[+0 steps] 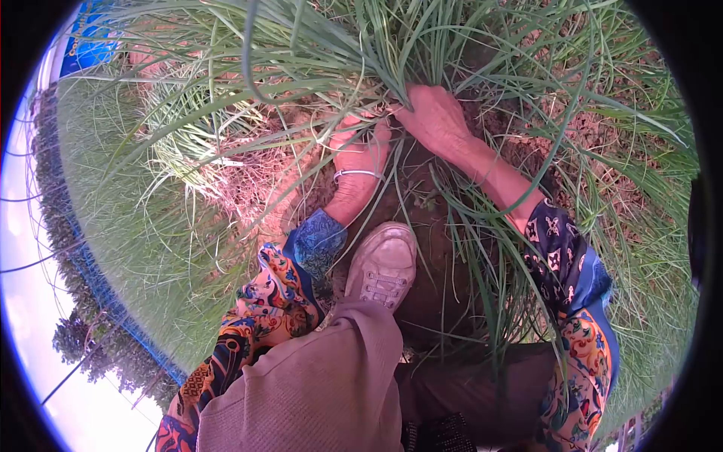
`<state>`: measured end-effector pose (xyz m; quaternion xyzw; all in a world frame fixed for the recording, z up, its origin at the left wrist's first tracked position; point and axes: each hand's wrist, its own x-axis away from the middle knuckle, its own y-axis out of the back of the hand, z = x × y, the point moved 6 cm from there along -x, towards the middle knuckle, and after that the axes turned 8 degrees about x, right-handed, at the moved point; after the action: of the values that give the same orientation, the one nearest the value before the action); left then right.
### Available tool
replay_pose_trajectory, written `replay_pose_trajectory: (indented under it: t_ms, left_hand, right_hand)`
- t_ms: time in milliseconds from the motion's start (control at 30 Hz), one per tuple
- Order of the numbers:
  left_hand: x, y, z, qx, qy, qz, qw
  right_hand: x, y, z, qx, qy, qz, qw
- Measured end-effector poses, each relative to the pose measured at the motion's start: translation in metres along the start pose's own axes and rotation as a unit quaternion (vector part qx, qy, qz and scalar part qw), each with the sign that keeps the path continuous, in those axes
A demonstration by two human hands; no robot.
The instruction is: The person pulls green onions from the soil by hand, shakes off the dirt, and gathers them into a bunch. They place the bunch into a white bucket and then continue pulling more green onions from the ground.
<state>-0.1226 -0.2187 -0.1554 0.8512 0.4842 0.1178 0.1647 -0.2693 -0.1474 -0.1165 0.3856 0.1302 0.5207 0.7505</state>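
A clump of long green onions (410, 45) rises in front of me, its leaves fanning out at the top of the view. My right hand (435, 120) is closed around stems low in the clump, knuckles up. Close beside it, my left hand (361, 147), with a pale bracelet at the wrist, has its fingers curled at the stem bases; leaves partly cover those fingers. To the left lies a bunch of pulled green onions (199, 154), with roots and loose soil showing.
My pale shoe (384, 260) stands on dark soil just below my hands. More onion leaves (489, 279) hang beside my right forearm. Dense green rows spread on both sides. A blue sign-like object (90, 41) shows at upper left, with trees (83, 346) along the field's edge.
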Motion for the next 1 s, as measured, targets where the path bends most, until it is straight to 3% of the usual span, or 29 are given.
replay_pose_trajectory:
  t_ms: [67, 233, 300, 367, 467, 500, 600, 667, 700, 767, 833, 933, 1000]
  left_hand:
    - [0.01, -0.003, 0.007, -0.009, -0.081, -0.005, 0.997]
    - [0.011, -0.005, 0.006, 0.117, 0.087, 0.016, 0.989]
    - [0.012, 0.0, 0.008, 0.12, 0.049, 0.036, 0.991]
    - [0.02, 0.007, 0.007, 0.172, 0.094, 0.039, 0.98]
    - [0.029, 0.029, -0.022, 0.145, 0.189, 0.101, 0.966]
    - [0.034, 0.034, -0.044, 0.145, 0.125, 0.087, 0.978]
    - [0.041, 0.058, -0.119, 0.098, 0.029, 0.085, 0.991]
    - [0.042, 0.069, -0.148, 0.138, -0.028, 0.085, 0.986]
    - [0.042, 0.072, -0.16, 0.192, 0.007, 0.126, 0.973]
    - [0.04, 0.059, -0.179, 0.275, 0.012, 0.129, 0.953]
    - [0.043, 0.048, -0.188, 0.267, -0.007, 0.141, 0.953]
    - [0.051, 0.053, -0.197, 0.16, 0.019, 0.156, 0.975]
    - [0.055, 0.072, -0.189, 0.273, 0.067, 0.126, 0.951]
  right_hand:
    - [0.004, -0.003, -0.001, -0.005, 0.004, -0.008, 1.0]
    - [0.008, -0.001, -0.008, -0.057, -0.002, -0.063, 0.996]
    - [0.008, 0.0, -0.012, -0.156, -0.029, -0.077, 0.984]
    - [0.006, 0.024, 0.004, -0.21, -0.035, -0.026, 0.977]
    - [0.006, 0.061, 0.004, -0.244, -0.056, 0.034, 0.968]
    - [0.006, 0.071, 0.005, -0.261, -0.053, 0.049, 0.963]
    - [0.019, 0.116, 0.03, -0.332, -0.01, 0.05, 0.942]
    - [0.029, 0.134, 0.054, -0.387, 0.003, 0.039, 0.921]
    - [0.034, 0.138, 0.068, -0.414, 0.011, 0.033, 0.91]
    - [0.045, 0.134, 0.098, -0.256, 0.056, 0.039, 0.964]
    - [0.064, 0.116, 0.126, -0.087, 0.093, 0.064, 0.99]
    - [0.092, 0.088, 0.152, -0.033, 0.112, 0.088, 0.989]
    - [0.101, 0.08, 0.164, -0.023, 0.171, 0.091, 0.981]
